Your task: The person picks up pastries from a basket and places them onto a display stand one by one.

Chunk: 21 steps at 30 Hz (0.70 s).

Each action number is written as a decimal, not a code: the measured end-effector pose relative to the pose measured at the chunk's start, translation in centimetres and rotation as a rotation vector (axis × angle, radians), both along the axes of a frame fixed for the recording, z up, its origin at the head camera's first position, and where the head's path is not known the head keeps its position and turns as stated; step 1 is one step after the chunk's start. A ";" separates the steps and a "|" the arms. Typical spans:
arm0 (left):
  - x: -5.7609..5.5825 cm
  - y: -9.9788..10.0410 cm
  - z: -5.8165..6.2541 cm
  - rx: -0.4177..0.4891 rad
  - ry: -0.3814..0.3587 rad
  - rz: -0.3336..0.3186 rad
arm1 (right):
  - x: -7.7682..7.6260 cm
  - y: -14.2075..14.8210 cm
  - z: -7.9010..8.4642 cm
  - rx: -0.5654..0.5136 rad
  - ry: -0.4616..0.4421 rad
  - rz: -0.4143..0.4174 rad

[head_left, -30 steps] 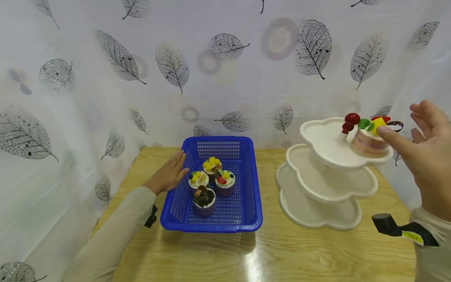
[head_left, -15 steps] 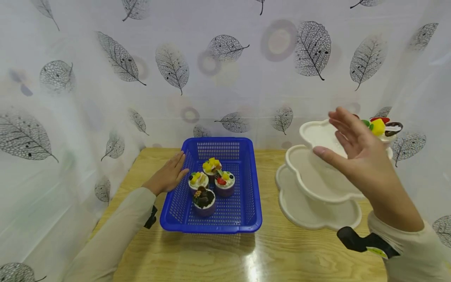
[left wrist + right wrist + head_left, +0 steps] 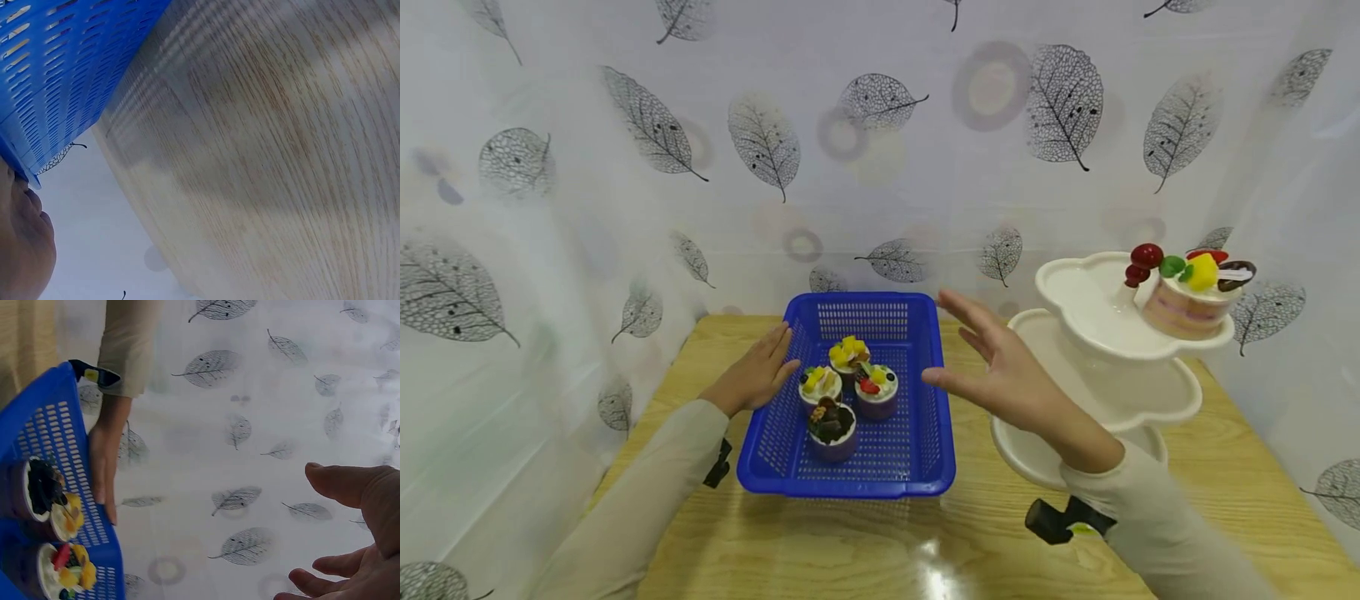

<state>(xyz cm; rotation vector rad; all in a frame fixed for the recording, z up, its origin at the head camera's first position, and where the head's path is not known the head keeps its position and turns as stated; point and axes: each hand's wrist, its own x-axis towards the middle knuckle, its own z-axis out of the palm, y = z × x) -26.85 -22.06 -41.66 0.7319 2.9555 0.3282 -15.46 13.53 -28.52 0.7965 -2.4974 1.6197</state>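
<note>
My left hand (image 3: pixel 752 372) lies with straight fingers along the left rim of a blue plastic basket (image 3: pixel 880 486). Near the basket's right rim, my right hand (image 3: pixel 1007 371) hangs in the air, thumb and fingers spread and holding nothing. Inside the basket stand several small cakes in cups: a chocolate-topped one (image 3: pixel 833 433) in front, a strawberry-topped one (image 3: pixel 877 392) at right, a mango-topped one (image 3: pixel 850 353) behind, and another fruit-topped cake (image 3: pixel 821 385) at left. One fruit cake (image 3: pixel 1187 308) sits on the top tier of a white three-tier stand (image 3: pixel 1086 287).
The stand, with petal-shaped tiers and a red knob (image 3: pixel 1147 255), is to the right of the basket, partly behind my right forearm. Both stand on a wooden table (image 3: pixel 820 542). A leaf-patterned curtain (image 3: pixel 700 83) encloses the back and sides.
My right hand has moved left from beside the cake on the top tier, across the stand, to the basket's right side. The left hand and the cakes have stayed put.
</note>
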 end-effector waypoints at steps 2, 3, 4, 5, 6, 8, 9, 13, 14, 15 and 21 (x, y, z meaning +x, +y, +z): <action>0.0 0.0 0.1 0.008 0.002 0.003 | -0.3 -1.4 -1.0 0.019 -0.014 0.022; 0.0 0.0 0.1 0.011 0.002 0.004 | -0.5 -2.0 -1.6 0.026 -0.019 0.031; 0.0 0.0 0.1 0.013 0.003 0.004 | -0.6 -2.7 -2.2 0.036 -0.027 0.034; 0.0 0.0 0.1 0.015 0.004 0.004 | -0.7 -3.4 -2.8 0.048 -0.040 0.036; 0.1 0.0 0.1 0.016 0.004 0.003 | -0.8 -4.0 -3.4 0.057 -0.051 0.041; 0.1 0.0 0.1 0.011 0.001 0.003 | -0.9 -5.1 -4.8 0.076 -0.078 0.046; 0.1 0.0 0.2 0.012 0.001 0.001 | -1.0 -5.7 -5.5 0.088 -0.094 0.044; 0.1 0.0 0.1 0.010 0.002 -0.002 | -1.3 -7.5 -8.2 0.138 -0.136 0.047; 0.1 0.0 0.0 0.014 0.009 -0.005 | -1.4 -7.9 -8.8 0.152 -0.144 0.052; 0.0 0.0 0.0 0.018 0.014 -0.007 | -1.5 -8.2 -9.3 0.168 -0.161 0.053; 0.0 -0.1 -0.1 0.007 0.004 0.001 | -1.9 -10.0 -11.4 0.289 -0.257 0.035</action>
